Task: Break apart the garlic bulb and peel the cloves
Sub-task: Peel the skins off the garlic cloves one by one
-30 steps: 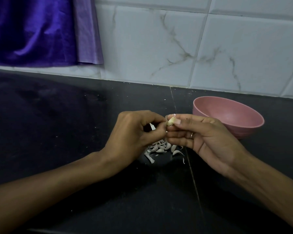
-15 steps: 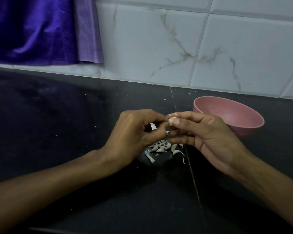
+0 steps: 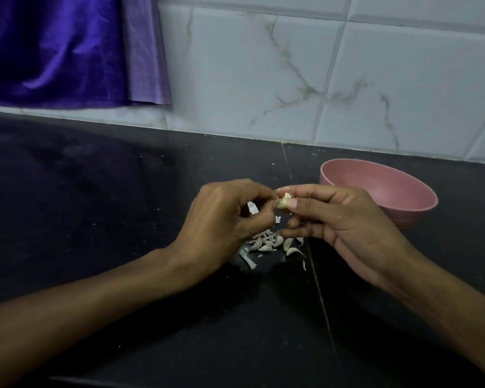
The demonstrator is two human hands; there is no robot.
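The garlic clove (image 3: pixel 284 202) sits pinched between your right hand's (image 3: pixel 345 219) thumb and forefinger, above the heap of loose skins (image 3: pixel 266 243) on the black counter (image 3: pixel 95 219). Your left hand (image 3: pixel 224 219) meets it, fingertips nipping skin at the clove's end — draw it off lengthwise, not sideways. The pink bowl (image 3: pixel 420 203) stands just beside, likely for the peeled clove.

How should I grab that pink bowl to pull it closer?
Probably best to pinch the pink bowl by its near rim, coming from above on the right. It sits upright with its mouth open, and both hands crowd its left side around the garlic clove.
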